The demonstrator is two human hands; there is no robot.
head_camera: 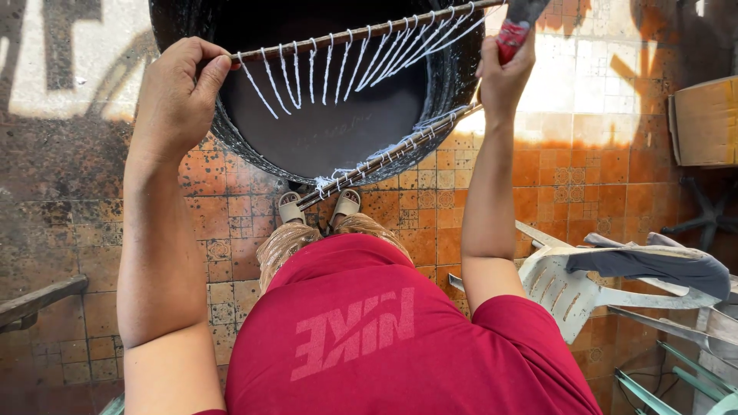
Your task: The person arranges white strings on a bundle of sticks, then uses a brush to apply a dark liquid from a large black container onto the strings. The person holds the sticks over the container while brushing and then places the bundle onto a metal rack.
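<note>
The left hand (175,100) curls its fingers (209,73) tight around the near end of a thin brown wooden rod (361,34) draped with dripping white strands. The right hand (503,77) grips a red-handled brush (513,34), fingers closed on it. Both rods lie across a round black ribbed rubber tub (323,131), far of the worn orange tiled floor (584,177). A pale plastic chair (569,288) lies right.
</note>
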